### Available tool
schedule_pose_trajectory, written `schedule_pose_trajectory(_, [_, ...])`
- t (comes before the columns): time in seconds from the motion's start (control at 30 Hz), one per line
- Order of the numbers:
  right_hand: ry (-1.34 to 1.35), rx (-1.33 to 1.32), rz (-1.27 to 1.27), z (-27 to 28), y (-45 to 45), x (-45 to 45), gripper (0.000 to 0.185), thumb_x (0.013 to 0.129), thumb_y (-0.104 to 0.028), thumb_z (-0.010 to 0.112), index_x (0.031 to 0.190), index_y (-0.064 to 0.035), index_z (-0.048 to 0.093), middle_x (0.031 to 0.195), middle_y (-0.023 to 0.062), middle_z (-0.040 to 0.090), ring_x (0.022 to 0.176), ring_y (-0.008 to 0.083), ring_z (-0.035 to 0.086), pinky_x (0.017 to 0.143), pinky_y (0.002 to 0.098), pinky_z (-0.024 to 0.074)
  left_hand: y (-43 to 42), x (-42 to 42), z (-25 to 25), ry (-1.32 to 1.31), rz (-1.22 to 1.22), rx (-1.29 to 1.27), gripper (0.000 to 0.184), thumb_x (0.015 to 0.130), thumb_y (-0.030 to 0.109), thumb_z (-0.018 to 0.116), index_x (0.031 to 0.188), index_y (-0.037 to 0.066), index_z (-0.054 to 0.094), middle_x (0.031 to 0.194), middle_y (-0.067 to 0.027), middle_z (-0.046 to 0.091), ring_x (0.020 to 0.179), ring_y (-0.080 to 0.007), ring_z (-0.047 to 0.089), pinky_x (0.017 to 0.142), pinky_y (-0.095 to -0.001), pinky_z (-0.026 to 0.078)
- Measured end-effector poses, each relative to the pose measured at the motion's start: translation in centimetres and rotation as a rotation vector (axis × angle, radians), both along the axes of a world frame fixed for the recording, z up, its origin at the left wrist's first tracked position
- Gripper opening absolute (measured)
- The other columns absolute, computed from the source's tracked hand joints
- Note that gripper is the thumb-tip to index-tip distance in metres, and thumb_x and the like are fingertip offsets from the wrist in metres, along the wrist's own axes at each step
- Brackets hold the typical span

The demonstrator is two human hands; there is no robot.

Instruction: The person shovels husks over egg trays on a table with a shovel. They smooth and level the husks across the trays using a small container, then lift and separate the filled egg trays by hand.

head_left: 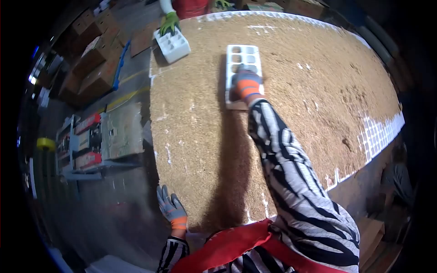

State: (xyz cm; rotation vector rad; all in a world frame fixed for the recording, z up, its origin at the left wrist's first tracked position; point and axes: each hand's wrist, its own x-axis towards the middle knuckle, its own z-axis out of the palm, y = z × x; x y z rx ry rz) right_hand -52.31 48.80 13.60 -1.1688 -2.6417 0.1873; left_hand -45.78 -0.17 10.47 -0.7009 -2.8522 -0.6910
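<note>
Over brown granules (195,127), white celled block (242,54) beneath right grip (247,82)

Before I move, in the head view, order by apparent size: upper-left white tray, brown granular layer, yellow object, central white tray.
Brown granular layer
Central white tray, partly behind the right hand
Upper-left white tray, perhaps shrunk by distance
Yellow object

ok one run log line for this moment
right hand: on white block, grip blurred | left hand: open, at edge of tan granules | co-worker's hand: on second block
</note>
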Motion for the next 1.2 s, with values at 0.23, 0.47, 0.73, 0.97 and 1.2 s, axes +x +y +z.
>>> schedule_pose_trajectory(0.23, [-0.152,-0.100,-0.623,1.2,5.1,30.4,0.042,0.078,-0.032,0.060,0.113,-0.0095,0.056,0.108,0.0151,0.064,0.102,0.0293,0.061,0.083,0.0394,0.0492,-0.8,0.2,-2.4,0.200,-0.041,-0.145,0.039,0.092,0.014,0.049,0.130,0.005,0.049,0.139,-0.0196,0.038,0.128,-0.0330,0.038,0.105,-0.0390,0.031])
schedule_pose_trajectory(0.47, [-0.030,-0.198,-0.881,3.4,-3.7,44.2,0.052,0.075,-0.033,0.064,0.119,-0.0084,0.054,0.112,0.0168,0.062,0.104,0.0311,0.059,0.088,0.0385,0.0476,-2.1,-0.2,-4.5,0.180,-0.122,-0.004,0.039,0.094,0.017,0.050,0.129,0.000,0.046,0.137,-0.0148,0.044,0.128,-0.0289,0.038,0.107,-0.0367,0.028])
schedule_pose_trajectory(0.73, [-0.046,-0.080,-0.808,7.4,-3.0,56.9,0.041,0.083,-0.027,0.057,0.119,-0.0097,0.051,0.102,0.0226,0.063,0.092,0.0390,0.061,0.079,0.0446,0.0489,-4.6,-2.9,-6.5,0.027,-0.208,0.389,0.042,0.094,0.009,0.048,0.133,-0.005,0.037,0.132,-0.0201,0.047,0.123,-0.0290,0.044,0.103,-0.0361,0.035])
schedule_pose_trajectory(0.97, [0.085,-0.382,-0.612,3.9,0.1,65.0,0.048,0.080,-0.024,0.061,0.127,-0.0218,0.053,0.106,0.0199,0.063,0.089,0.0315,0.064,0.077,0.0388,0.0510,-1.1,8.9,-0.7,0.247,-0.223,-0.004,0.038,0.095,0.012,0.045,0.130,-0.004,0.045,0.133,-0.0177,0.047,0.123,-0.0294,0.042,0.105,-0.0362,0.031])
schedule_pose_trajectory(1.2, [0.000,-0.149,0.320,4.2,-18.5,52.9,0.040,0.078,-0.015,0.054,0.118,-0.0049,0.053,0.086,0.0146,0.062,0.082,0.0298,0.061,0.065,0.0442,0.0498,13.7,21.4,-4.6,-0.235,-0.224,0.657,0.040,0.096,0.010,0.041,0.132,-0.007,0.040,0.136,-0.0175,0.043,0.127,-0.0257,0.039,0.107,-0.0364,0.029])
